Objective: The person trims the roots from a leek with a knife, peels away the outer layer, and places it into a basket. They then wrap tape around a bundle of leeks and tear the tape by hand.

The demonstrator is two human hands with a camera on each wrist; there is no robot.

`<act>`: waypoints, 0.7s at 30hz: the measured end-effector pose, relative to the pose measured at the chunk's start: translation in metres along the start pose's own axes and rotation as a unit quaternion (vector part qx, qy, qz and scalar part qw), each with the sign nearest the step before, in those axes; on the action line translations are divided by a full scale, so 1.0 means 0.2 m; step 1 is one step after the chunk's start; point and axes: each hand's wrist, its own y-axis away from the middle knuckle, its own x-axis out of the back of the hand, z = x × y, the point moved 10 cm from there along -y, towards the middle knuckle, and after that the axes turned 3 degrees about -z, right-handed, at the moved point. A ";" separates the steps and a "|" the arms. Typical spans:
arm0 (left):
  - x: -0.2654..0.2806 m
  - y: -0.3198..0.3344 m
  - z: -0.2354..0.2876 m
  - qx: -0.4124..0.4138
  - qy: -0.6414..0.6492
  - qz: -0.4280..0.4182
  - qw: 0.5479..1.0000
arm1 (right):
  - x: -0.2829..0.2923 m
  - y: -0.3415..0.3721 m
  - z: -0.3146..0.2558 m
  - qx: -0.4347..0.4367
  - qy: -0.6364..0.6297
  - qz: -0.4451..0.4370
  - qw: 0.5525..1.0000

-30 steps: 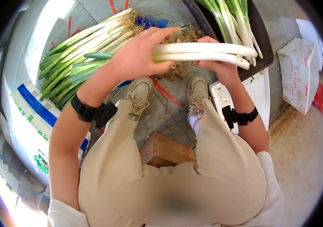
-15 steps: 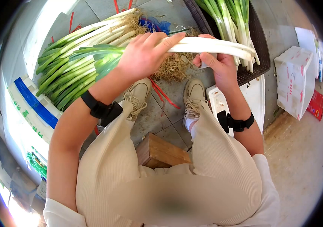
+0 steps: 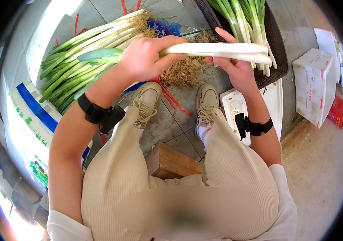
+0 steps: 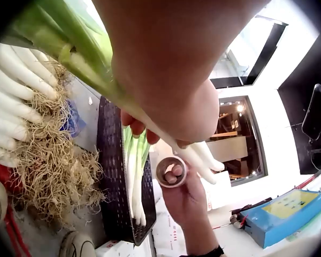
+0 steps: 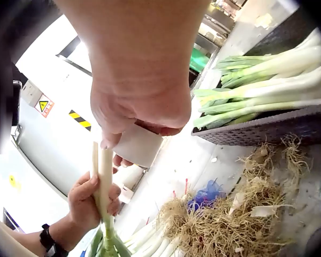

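Observation:
Two large scallions (image 3: 215,49) lie side by side in the air, white ends to the right and green leaves to the left. My left hand (image 3: 141,58) grips them along the white stalks, its thumb below. Near their white ends, my right hand (image 3: 241,72) holds a white roll of tape (image 5: 136,144), with fingers through its core in the left wrist view. The right thumb lies at the stalks in the right wrist view. In the head view the right hand partly hides the roll.
A pile of scallions (image 3: 95,42) with roots lies on the floor at left. Loose trimmed roots (image 3: 187,72) lie in the middle. A dark woven basket (image 3: 278,68) holds more scallions, beside a white foam tray (image 3: 273,96). A wooden stool (image 3: 175,160) stands between the legs.
The two scallions, spread apart a second ago, came close together and now cross slightly at their white ends. My left hand moved right, then back left. The right index finger now sticks up.

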 end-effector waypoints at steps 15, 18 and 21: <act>-0.20 -0.06 -0.07 0.151 0.211 -0.255 0.931 | -0.01 0.06 -0.05 0.046 -0.062 0.000 0.997; -0.03 -0.07 0.01 0.002 0.036 -0.002 0.999 | 0.01 0.05 -0.03 0.036 -0.064 0.023 0.997; 0.03 0.00 0.10 -0.092 -0.073 0.110 0.987 | 0.01 0.05 -0.03 0.028 -0.062 0.059 0.996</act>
